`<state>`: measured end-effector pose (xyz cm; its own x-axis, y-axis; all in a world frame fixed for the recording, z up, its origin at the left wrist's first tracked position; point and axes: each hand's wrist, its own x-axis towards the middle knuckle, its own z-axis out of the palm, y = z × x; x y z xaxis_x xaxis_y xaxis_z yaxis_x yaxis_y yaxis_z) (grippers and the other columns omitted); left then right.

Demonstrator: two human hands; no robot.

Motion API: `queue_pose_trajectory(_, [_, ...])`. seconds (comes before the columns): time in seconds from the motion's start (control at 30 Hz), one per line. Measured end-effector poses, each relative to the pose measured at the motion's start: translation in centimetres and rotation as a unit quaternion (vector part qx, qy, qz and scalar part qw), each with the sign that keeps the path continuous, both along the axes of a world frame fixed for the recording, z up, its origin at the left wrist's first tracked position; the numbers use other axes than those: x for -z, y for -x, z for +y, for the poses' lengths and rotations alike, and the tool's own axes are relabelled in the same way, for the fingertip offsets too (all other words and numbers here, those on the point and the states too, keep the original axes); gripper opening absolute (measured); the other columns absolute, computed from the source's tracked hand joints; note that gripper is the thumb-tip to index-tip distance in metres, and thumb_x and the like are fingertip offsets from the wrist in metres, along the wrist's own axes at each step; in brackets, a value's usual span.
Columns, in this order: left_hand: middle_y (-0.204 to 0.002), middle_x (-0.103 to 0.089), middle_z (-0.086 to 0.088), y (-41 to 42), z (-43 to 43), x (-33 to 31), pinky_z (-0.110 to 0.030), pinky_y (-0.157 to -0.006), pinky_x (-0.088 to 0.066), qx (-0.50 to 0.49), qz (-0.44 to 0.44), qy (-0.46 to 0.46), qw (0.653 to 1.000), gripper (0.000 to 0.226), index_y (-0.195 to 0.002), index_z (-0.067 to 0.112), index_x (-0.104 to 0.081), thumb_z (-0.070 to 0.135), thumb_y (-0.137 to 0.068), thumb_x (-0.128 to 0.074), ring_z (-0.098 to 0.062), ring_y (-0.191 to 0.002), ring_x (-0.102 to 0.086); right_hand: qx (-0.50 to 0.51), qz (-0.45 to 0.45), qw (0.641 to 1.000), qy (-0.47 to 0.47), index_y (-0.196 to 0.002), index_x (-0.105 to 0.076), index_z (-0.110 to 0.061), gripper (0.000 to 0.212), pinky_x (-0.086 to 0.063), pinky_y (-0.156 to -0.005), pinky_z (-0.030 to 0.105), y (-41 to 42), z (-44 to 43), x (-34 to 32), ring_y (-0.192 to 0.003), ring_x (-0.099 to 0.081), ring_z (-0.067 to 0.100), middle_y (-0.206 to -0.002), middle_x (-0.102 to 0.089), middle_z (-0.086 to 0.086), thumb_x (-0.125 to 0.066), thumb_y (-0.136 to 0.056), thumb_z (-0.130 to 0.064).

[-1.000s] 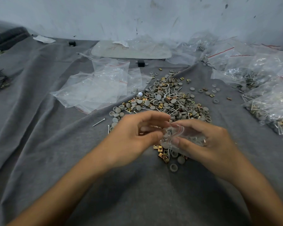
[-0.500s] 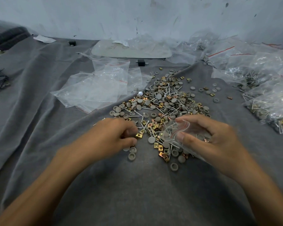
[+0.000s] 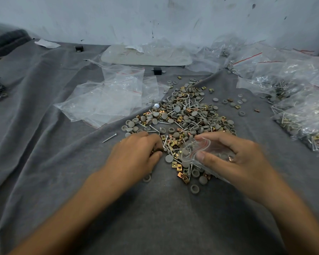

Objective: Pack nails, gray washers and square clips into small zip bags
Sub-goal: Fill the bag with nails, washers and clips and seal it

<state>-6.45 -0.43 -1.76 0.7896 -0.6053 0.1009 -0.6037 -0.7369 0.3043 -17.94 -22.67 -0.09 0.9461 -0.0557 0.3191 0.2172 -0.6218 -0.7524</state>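
Note:
A heap of nails, gray washers and brass square clips [image 3: 184, 115] lies on the gray cloth ahead of me. My right hand [image 3: 234, 159] holds a small clear zip bag [image 3: 201, 150] with its mouth open toward the left; washers and a clip show inside it. My left hand [image 3: 136, 155] lies knuckles-up at the heap's near left edge, fingers curled down onto small parts. What its fingertips pinch is hidden. Loose washers [image 3: 194, 188] and clips [image 3: 180, 169] sit between my hands.
Empty zip bags [image 3: 110, 100] lie spread at the left of the heap. Filled bags [image 3: 302, 111] pile up along the right side. A single nail [image 3: 109, 138] lies apart at the left. A pale flat board [image 3: 145, 57] rests by the wall.
My left hand left the bag's mouth, dropped to the cloth and slid to the heap's left edge. The right hand kept the bag in place and lowered it slightly.

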Motion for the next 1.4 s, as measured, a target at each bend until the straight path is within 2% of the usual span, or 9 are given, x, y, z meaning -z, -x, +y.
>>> queue_pose_trajectory(0.17, [-0.083,-0.058,0.016,-0.4,0.3,-0.1,-0.033,-0.071,-0.047,-0.026,0.059,0.024,0.998,0.012,-0.085,0.033,-0.058,0.04,-0.089,-0.067,-0.008,-0.082,-0.056,-0.005,0.001,1.0,0.0,-0.112,-0.07,-0.044,0.028,-0.054,-0.08,0.016,-0.1,-0.1,0.1,-0.098,-0.07,-0.002,-0.105,-0.072,-0.027,-0.074,-0.085,-0.047])
queue_pose_trajectory(0.3, [-0.075,-0.064,0.018,-0.9,0.8,-0.4,-0.023,-0.063,-0.042,-0.04,0.134,0.038,0.989,0.015,-0.081,0.033,-0.062,0.038,-0.084,-0.076,0.003,-0.072,-0.058,-0.005,0.0,1.0,-0.005,-0.111,-0.07,-0.044,0.029,-0.052,-0.081,0.012,0.0,0.0,0.1,-0.098,-0.07,-0.004,-0.105,-0.072,-0.028,-0.072,-0.082,-0.046])
queue_pose_trajectory(0.47, [-0.076,-0.063,0.034,-0.7,0.8,-0.6,-0.017,-0.059,-0.042,-0.014,0.142,0.041,0.989,0.013,-0.081,0.034,-0.066,0.031,-0.083,-0.078,0.011,-0.072,-0.059,-0.006,0.002,1.0,0.003,-0.112,-0.07,-0.043,0.03,-0.051,-0.08,0.011,-0.1,0.0,0.1,-0.099,-0.069,-0.004,-0.106,-0.072,-0.029,-0.071,-0.082,-0.047])
queue_pose_trajectory(0.6, [-0.076,-0.064,0.033,-0.8,0.9,-0.7,-0.017,-0.06,-0.043,-0.009,0.146,0.058,0.988,0.012,-0.08,0.034,-0.068,0.03,-0.083,-0.079,0.01,-0.067,-0.06,-0.008,0.003,1.0,-0.002,-0.112,-0.07,-0.043,0.03,-0.051,-0.08,0.011,-0.1,0.0,0.0,-0.099,-0.069,-0.004,-0.105,-0.072,-0.029,-0.07,-0.082,-0.047])
queue_pose_trajectory(0.7, [-0.078,-0.066,0.026,-0.9,1.1,-0.8,-0.015,-0.062,-0.044,-0.012,0.156,0.128,0.979,0.016,-0.077,0.036,-0.069,0.027,-0.083,-0.08,0.007,-0.065,-0.06,-0.01,0.002,1.0,-0.004,-0.112,-0.071,-0.042,0.03,-0.051,-0.08,0.011,0.0,0.0,0.0,-0.098,-0.069,-0.004,-0.105,-0.072,-0.028,-0.07,-0.082,-0.046])
queue_pose_trajectory(0.8, [-0.073,-0.067,0.015,-1.1,1.2,-1.3,-0.024,-0.066,-0.049,-0.023,0.196,0.253,0.947,0.013,-0.078,0.033,-0.074,0.023,-0.08,-0.083,0.0,-0.065,-0.06,-0.009,0.005,1.0,-0.004,-0.112,-0.071,-0.04,0.03,-0.05,-0.081,0.01,0.1,0.0,-0.1,-0.098,-0.069,-0.004,-0.105,-0.072,-0.028,-0.072,-0.083,-0.043])
queue_pose_trajectory(0.9, [-0.075,-0.067,0.009,-1.0,1.1,-1.8,-0.033,-0.066,-0.052,-0.016,0.239,0.323,0.916,0.015,-0.079,0.031,-0.076,0.02,-0.078,-0.085,-0.009,-0.069,-0.062,-0.008,0.005,1.0,0.004,-0.113,-0.071,-0.038,0.03,-0.05,-0.081,0.011,0.0,0.0,-0.1,-0.099,-0.069,-0.003,-0.106,-0.072,-0.028,-0.072,-0.083,-0.04])
queue_pose_trajectory(1.13, [-0.077,-0.073,-0.007,-0.4,0.6,-2.3,-0.027,-0.062,-0.059,0.022,0.312,0.365,0.877,0.008,-0.088,0.014,-0.073,0.007,-0.085,-0.077,-0.012,-0.065,-0.065,-0.01,0.008,1.0,0.006,-0.113,-0.07,-0.043,0.03,-0.049,-0.079,0.009,0.0,0.0,0.0,-0.098,-0.069,-0.004,-0.106,-0.071,-0.03,-0.071,-0.083,-0.044])
queue_pose_trajectory(1.4, [-0.07,-0.066,-0.002,1.2,-0.8,-1.8,-0.039,-0.06,-0.052,0.075,0.292,0.36,0.883,0.01,-0.094,0.023,-0.072,0.013,-0.092,-0.072,-0.015,-0.066,-0.059,-0.014,0.003,1.0,0.013,-0.113,-0.069,-0.044,0.03,-0.048,-0.078,0.008,-0.1,0.1,0.2,-0.098,-0.069,-0.004,-0.106,-0.071,-0.029,-0.073,-0.084,-0.042])
